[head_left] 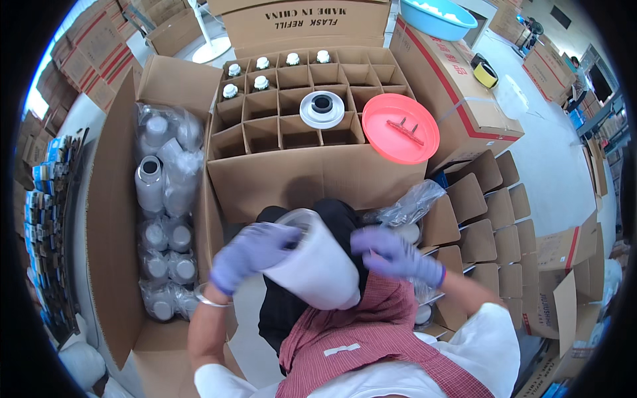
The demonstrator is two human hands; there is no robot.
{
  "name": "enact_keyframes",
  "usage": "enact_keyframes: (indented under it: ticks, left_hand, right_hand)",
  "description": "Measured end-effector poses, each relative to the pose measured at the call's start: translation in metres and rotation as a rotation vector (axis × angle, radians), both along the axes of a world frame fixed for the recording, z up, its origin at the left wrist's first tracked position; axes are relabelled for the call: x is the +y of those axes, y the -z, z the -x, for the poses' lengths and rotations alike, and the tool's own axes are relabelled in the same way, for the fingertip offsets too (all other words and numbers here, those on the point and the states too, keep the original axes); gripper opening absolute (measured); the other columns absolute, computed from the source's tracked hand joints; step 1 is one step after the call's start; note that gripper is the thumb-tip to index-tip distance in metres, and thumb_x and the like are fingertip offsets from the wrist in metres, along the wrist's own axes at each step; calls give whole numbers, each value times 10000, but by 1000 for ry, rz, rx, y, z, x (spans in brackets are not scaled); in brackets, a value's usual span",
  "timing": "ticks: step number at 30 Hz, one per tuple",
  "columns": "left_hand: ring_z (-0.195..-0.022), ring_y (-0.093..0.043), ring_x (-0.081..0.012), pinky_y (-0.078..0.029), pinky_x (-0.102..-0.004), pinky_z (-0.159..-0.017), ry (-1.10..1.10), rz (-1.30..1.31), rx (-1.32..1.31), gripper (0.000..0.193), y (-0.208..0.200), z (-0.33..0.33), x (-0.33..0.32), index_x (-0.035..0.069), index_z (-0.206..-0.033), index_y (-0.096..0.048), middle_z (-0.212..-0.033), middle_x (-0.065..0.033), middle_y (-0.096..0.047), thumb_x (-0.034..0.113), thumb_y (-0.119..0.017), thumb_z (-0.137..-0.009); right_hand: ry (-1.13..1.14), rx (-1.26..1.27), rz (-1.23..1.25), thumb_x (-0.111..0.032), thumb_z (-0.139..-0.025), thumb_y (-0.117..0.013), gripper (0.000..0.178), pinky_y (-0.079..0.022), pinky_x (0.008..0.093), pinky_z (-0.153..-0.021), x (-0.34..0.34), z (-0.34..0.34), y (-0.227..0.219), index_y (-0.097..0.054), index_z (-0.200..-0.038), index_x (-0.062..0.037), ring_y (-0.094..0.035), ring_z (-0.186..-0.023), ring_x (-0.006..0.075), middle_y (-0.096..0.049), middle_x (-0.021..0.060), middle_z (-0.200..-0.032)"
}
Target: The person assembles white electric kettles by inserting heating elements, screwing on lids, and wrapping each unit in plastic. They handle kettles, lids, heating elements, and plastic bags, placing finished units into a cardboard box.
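My left hand (255, 255), in a purple glove, is closed on the rim of a white tapered cylinder (318, 265), its fingertips at the wide open end. The cylinder lies tilted over my lap, its narrow end toward my apron (358, 331). To the right of it, apart from its wall, my right hand (398, 255), gloved too, is half open with loosely bent fingers; nothing shows in it. Ahead stands a divided carton (318, 179) with several white-capped bottles (261, 83) in its far left cells. A white round part with a dark neck (322, 109) rests on the dividers.
A red dish (378, 142) holding a small red tool (405, 131) sits on the carton's right corner. At left, an open box (109, 232) holds several plastic-wrapped flasks (156, 235). Cardboard dividers (478, 239) stand at right. A blue basin (438, 23) and tape roll (486, 75) top another carton.
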State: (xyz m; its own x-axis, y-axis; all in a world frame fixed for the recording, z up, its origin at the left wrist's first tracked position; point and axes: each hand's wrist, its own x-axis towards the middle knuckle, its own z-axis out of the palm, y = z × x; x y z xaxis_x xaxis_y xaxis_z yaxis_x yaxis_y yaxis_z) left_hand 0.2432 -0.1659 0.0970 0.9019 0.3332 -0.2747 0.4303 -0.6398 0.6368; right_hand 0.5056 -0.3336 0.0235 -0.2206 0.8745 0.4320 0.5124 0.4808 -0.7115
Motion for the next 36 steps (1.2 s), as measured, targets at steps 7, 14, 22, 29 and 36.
enact_keyframes:
  ticks: [7,14,22,29,36]
  left_hand:
    - [-913,-675,-358,-517,-436,-800,332,27,107,490,59,-47,-8,129,-1147,-688,-1008,-168,-703,529,-613,-875]
    - [-1063,-656,-257,-508,-340,-939,-343,-93,-551,354,78,-16,5,41,-1232,-646,-1172,-151,-664,178,-684,-907]
    - [-1127,-623,-206,-499,-376,-969,-807,821,-989,544,75,-32,12,9,-1324,-546,-1271,-108,-618,456,-475,-1022]
    - [-1243,-535,-380,-413,-465,-1070,-60,52,-497,595,59,33,-23,78,-1321,-620,-1322,-126,-616,307,-725,-782]
    - [-1238,-523,-384,-397,-468,-1069,-27,71,-514,532,66,22,-39,81,-1299,-623,-1307,-137,-609,391,-635,-867]
  right_hand:
    - [491,-619,-308,-254,-821,-670,568,-404,498,-1055,276,-82,24,-532,-1370,-208,-472,-1278,419,-429,224,-1454]
    - [313,-612,-40,-175,-823,-687,499,-462,495,-1020,323,-87,23,-574,-1298,-273,-537,-1187,427,-486,179,-1309]
    - [47,18,-99,-140,-848,-719,600,-452,415,-1052,138,38,-29,-500,-1406,-130,-494,-1280,392,-440,211,-1413]
    - [181,524,374,-145,-992,-580,338,-468,324,-1010,71,10,-2,-590,-1311,-32,-593,-1176,197,-619,117,-1241]
    - [-89,562,434,-160,-1061,-463,340,-453,299,-1021,79,57,-2,-560,-1358,-26,-583,-1157,144,-639,79,-1221]
